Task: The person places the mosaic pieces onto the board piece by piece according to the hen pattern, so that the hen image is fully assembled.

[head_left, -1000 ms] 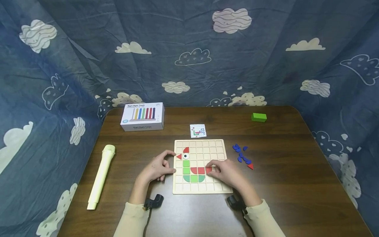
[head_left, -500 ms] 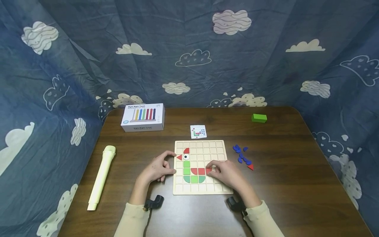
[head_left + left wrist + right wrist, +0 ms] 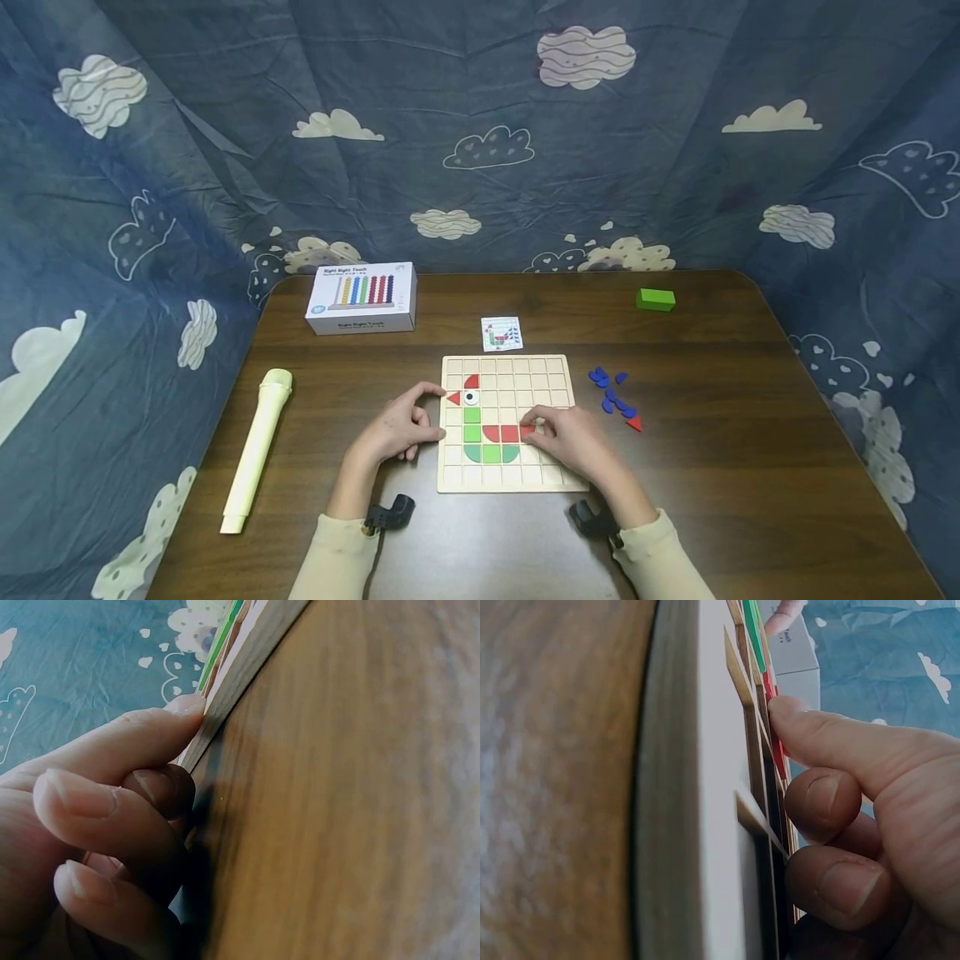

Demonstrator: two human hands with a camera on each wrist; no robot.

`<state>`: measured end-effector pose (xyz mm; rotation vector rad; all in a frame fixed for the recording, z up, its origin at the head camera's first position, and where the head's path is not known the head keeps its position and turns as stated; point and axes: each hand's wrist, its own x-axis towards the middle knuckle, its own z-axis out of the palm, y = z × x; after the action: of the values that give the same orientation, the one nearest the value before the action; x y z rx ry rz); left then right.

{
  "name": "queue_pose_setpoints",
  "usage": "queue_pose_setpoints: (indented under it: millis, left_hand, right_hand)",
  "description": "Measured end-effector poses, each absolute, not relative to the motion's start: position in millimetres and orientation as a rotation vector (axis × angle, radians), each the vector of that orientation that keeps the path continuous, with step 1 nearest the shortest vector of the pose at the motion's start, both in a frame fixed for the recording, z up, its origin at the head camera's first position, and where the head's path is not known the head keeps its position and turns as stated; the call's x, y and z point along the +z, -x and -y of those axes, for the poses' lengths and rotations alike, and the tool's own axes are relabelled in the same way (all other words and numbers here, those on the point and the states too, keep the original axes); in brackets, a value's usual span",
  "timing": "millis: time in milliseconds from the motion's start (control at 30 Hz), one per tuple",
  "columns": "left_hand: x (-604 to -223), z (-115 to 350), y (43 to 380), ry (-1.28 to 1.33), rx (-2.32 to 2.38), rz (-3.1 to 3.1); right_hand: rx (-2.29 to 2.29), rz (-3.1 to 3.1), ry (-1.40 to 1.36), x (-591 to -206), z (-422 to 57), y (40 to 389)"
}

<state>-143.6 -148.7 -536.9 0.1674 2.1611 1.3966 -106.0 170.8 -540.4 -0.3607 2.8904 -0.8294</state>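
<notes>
Head view: tiles (image 3: 491, 433) in gridded board (image 3: 517, 475)

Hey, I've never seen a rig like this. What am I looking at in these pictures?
There is no machine here, just a person working bare-handed. The wide picture comes from a camera worn on the head, looking forward and down; the two close-ups come from wrist cameras, one per arm. On the brown table lies a wooden grid board with red and green pieces set into it. Beyond it is a small picture card; loose blue pieces and a red triangle lie to its right. Farther out are a box, a green block and a pale yellow stick. The left hand touches the board's left edge with thumb and finger. The right hand pinches a red piece at the board.
</notes>
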Motion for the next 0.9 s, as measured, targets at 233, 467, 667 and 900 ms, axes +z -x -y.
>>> queue_pose_setpoints:
  millis: [233, 467, 667, 900]
  left_hand:
    - [-538, 149, 143, -0.161, 1.400, -2.157]
    - [-539, 149, 144, -0.184, 1.399, -2.165]
    - [-539, 150, 144, -0.184, 1.391, -2.168]
    - [-540, 149, 145, -0.159, 1.375, -2.182]
  right_hand:
    - [-0.826, -2.898, 0.361, -541, -171, 105]
    - [-0.818, -2.896, 0.347, -541, -171, 105]
    - [-0.822, -2.900, 0.353, -541, -171, 104]
    - [-1.105, -2.828, 0.309, -536, -190, 102]
